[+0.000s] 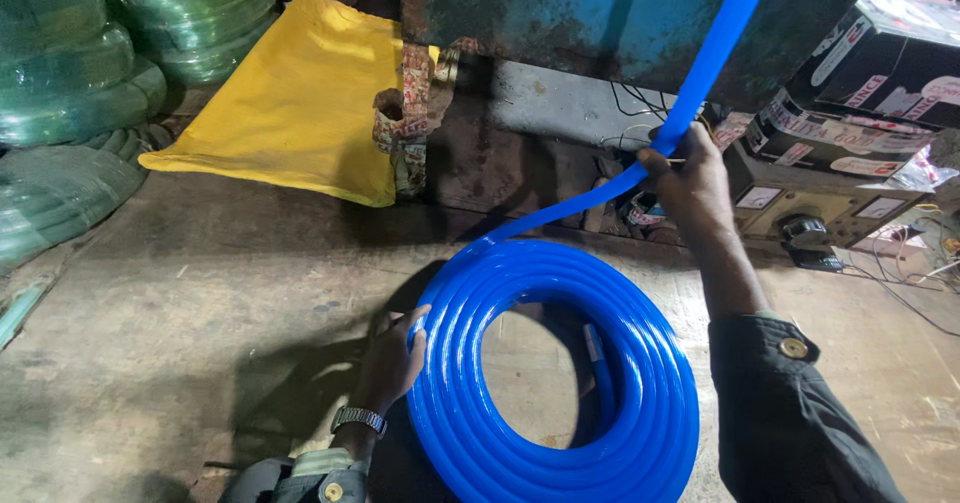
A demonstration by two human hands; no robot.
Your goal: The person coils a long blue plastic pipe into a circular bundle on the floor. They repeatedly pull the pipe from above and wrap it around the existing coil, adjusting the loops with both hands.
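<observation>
— Hose coil (560, 363) lying flat on floor (200, 293), near lower edge. Grip?
— Left hand (392, 358) pressed on coil's outer rim, fingers curled loosely. Right hand (690, 178) closed around loose hose strand (715, 53) above.

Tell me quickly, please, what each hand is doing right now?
Left hand: open, pressed against the blue hose coil.
Right hand: closed around the incoming blue hose strand.

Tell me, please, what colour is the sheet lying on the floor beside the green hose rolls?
Plain yellow sheet, clearest in the head view.
</observation>
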